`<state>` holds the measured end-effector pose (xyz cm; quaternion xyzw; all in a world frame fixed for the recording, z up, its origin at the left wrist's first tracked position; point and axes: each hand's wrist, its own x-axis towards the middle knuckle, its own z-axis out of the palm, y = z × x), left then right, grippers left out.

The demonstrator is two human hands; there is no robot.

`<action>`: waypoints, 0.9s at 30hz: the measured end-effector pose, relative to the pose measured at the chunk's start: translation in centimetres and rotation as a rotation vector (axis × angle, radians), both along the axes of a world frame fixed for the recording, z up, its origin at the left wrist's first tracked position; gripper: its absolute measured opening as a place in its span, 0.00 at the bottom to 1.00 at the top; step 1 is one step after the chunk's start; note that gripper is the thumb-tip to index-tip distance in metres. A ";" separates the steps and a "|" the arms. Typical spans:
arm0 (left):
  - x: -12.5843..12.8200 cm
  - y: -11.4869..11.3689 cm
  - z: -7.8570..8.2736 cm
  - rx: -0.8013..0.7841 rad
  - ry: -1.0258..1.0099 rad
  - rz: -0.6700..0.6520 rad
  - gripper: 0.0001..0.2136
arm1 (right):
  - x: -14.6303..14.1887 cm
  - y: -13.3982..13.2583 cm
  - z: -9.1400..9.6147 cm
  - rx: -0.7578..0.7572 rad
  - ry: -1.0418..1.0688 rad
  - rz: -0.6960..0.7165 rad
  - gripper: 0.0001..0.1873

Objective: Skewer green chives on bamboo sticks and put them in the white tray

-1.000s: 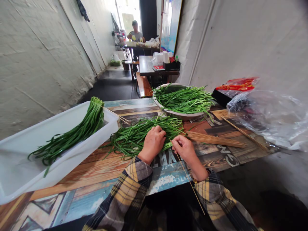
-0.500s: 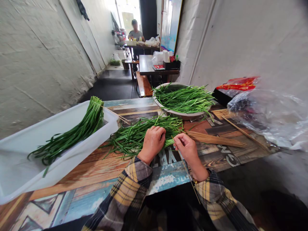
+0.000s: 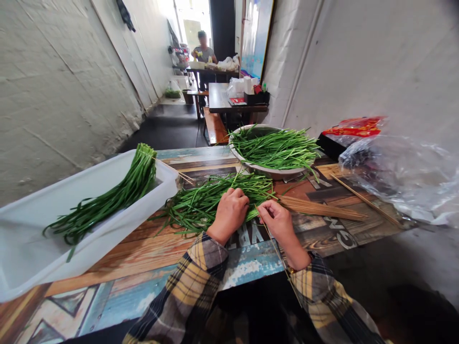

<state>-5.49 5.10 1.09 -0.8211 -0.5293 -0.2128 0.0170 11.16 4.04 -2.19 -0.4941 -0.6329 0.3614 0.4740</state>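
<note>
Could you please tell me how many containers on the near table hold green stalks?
2: the white tray on the left, and the bowl beyond the loose stalks; plastic at right may hide more.

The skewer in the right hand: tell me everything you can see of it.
The skewer is a long, thin, straight, tan stick that looks like wood or bamboo. The right hand pinches it near its upper end, between thumb and fingers. A short tip juts out beside the pale ends of the green stalks; whether it touches them can't be told. The rest slants down toward the wearer, past the edge of the table and alongside the right plaid sleeve.
</note>
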 end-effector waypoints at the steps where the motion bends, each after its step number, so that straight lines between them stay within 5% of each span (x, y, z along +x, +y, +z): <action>1: 0.0 0.0 0.1 0.012 -0.021 0.005 0.07 | 0.0 0.1 -0.1 -0.006 0.013 0.000 0.12; 9: 0.1 -0.2 0.5 0.123 -0.209 0.039 0.05 | 0.0 0.1 -0.1 -0.050 0.135 -0.008 0.14; 27: 0.1 0.1 0.5 -0.115 -0.395 -0.096 0.08 | 0.1 -0.2 0.6 0.001 0.109 -0.023 0.14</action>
